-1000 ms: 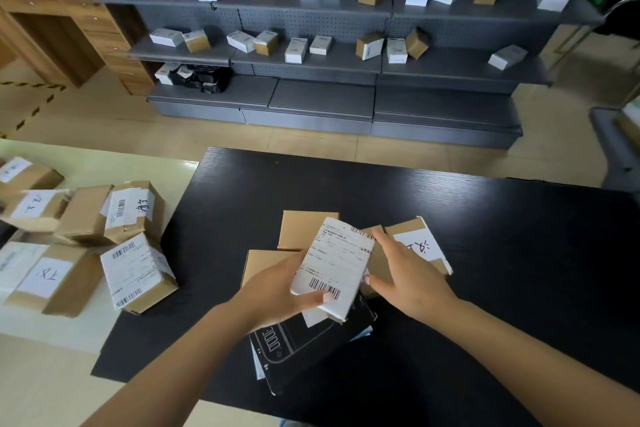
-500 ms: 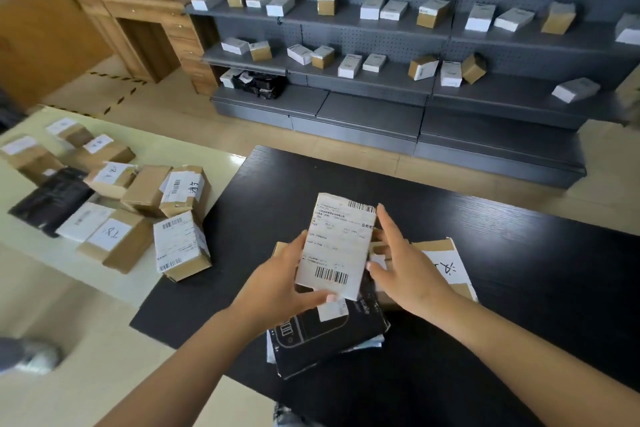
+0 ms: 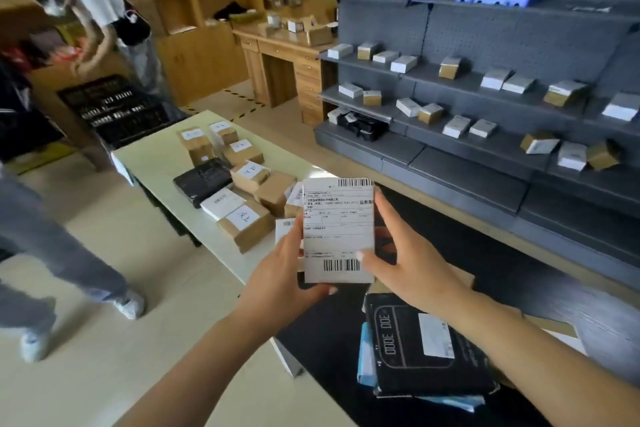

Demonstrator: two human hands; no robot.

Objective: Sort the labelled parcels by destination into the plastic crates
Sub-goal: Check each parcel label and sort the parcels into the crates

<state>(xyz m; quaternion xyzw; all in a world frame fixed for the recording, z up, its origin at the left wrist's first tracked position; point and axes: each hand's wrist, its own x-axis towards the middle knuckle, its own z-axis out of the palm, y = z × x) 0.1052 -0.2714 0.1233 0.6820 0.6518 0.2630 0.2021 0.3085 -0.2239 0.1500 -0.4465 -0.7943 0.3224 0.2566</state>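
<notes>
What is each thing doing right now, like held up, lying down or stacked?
White labelled parcel: held up, label facing the camera.
Left hand: grips the parcel's lower left edge.
Right hand: holds its right edge.
Black parcel: lying on a stack on the black table.
Brown boxes: lying grouped on the pale table.

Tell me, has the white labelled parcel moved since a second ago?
Yes. The white labelled parcel, held by the left hand and right hand, has risen off the black table and turned upright.
</notes>
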